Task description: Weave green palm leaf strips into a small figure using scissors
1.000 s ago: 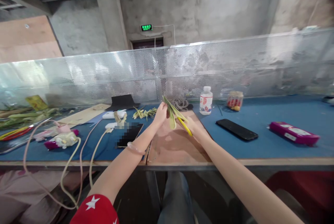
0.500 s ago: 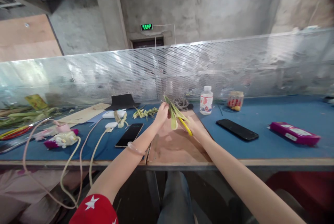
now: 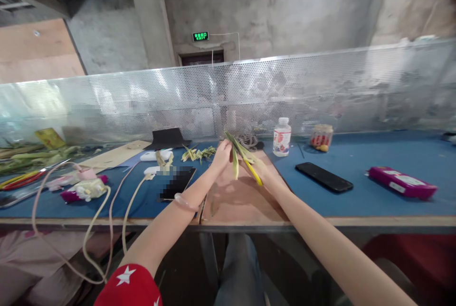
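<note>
Over the brown board (image 3: 228, 204), my left hand (image 3: 223, 153) is closed on a long green and pale-yellow leaf (image 3: 235, 163), which appears split into strips. One strip hangs down below the fingers, and another points up and away. My right hand (image 3: 262, 173) lies just to the right, closed round a slim tool with a yellow handle (image 3: 254, 173). Its working end is lost among the leaf strips, so I cannot tell its kind. The two hands are close together but apart.
Left lie a black phone (image 3: 180, 183), curly leaf pieces (image 3: 197, 154), white cables (image 3: 128, 201) and a plant pile (image 3: 35, 158). Right stand a white bottle (image 3: 281, 137) and a jar (image 3: 321, 138), with another phone (image 3: 323, 176) and a purple pack (image 3: 402, 182). A perforated metal screen (image 3: 178, 97) runs behind.
The hanging leaf strip has turned and looks narrower. My right hand and the yellow handle have shifted only slightly; both hands keep their hold.
</note>
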{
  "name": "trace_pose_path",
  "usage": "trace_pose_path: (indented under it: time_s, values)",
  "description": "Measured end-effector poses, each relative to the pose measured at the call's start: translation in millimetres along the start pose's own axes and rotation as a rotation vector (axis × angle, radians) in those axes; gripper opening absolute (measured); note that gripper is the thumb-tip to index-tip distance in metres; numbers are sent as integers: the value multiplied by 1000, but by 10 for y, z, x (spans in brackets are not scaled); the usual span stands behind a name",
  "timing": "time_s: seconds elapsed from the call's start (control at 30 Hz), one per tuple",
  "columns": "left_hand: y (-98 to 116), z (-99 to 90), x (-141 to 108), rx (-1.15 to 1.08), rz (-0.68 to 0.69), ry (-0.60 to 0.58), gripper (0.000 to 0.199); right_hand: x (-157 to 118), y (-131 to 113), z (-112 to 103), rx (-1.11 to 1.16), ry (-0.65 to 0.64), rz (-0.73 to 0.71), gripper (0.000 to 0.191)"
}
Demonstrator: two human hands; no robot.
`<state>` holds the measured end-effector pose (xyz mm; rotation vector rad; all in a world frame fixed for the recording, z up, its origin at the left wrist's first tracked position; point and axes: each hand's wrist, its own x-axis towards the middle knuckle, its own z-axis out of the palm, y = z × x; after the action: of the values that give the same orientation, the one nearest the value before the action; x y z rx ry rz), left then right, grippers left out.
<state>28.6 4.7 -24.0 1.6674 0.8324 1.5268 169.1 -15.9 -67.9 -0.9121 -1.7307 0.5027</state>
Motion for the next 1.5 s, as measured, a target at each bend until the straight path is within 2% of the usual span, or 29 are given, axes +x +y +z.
trace_pose_path:
  time_s: [0.2,0.53,0.9,1.23,1.5]
  values:
    - [1,-4,0,-36,-25,-13,21,-27,22,-56,-64,-47,44,29]
    - [52,-9,15,-82,-136,9,22,119,185,-38,-116,-112,53,28]
    - [129,-35,3,-38,-100,135,20,114,192,-40,-111,-103,59,25]
    - [164,-53,3,-33,-55,87,17,103,206,-45,-73,-114,48,26]
    - [100,-58,35,-70,-108,94,17,123,197,-71,-86,-155,52,21]
